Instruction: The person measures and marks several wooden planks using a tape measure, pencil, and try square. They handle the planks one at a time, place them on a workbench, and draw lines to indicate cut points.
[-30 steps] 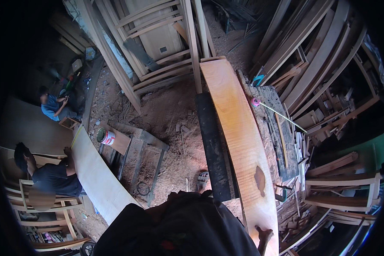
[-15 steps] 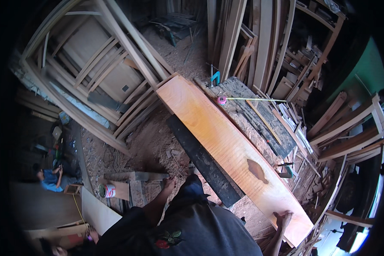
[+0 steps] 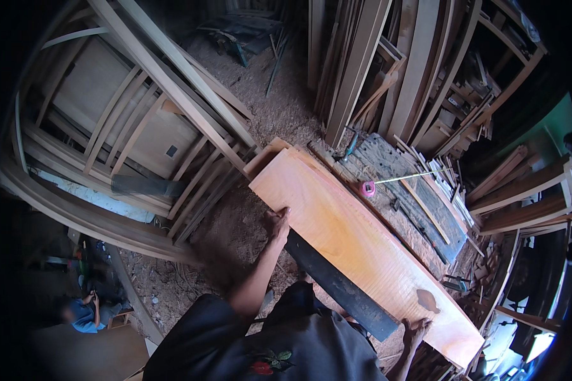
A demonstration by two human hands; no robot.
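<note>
- Two hands grip one long orange wooden plank [image 3: 362,244], lying slantwise over a dark board [image 3: 340,286].
- Left hand [image 3: 277,223] clasps its near edge toward the far end.
- Right hand [image 3: 415,331] holds the near end, beside a knot.
- Pink tape measure [image 3: 368,188] lies on the workbench [image 3: 419,197] beyond.

dim workshop | daylight lower right | dark fisheye rim | edges bent, soft
</note>
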